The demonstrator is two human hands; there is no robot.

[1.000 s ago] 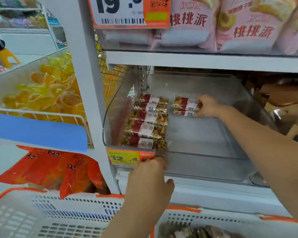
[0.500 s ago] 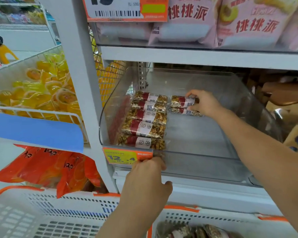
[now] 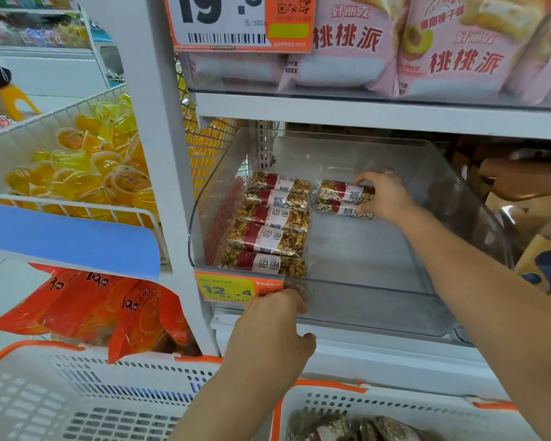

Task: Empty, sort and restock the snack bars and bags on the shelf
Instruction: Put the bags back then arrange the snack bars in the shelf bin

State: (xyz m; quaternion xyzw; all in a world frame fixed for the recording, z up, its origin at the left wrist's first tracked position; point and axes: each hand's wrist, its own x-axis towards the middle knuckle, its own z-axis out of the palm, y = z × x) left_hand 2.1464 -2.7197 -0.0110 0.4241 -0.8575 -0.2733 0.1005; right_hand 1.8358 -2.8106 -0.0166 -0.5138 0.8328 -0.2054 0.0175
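Nut bars point(image 3: 344, 198): two, pinched at their right ends by right hand point(image 3: 385, 198), right of the five-bar column point(image 3: 271, 224) in clear bin point(image 3: 395, 300). Light, stiff, slick wrappers (brittle?); grip ends. Left hand point(image 3: 277, 326) grips bin's front lip.

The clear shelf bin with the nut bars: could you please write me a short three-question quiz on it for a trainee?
1. True or false: the right hand holds nut bars at the back of the clear bin.
2. How many bars lie in the left column? A) three B) five C) eight
3. Fill in: the left hand grips the bin's ____ edge, beside the orange price tag.

Key: 1 true; 2 B; 3 front.
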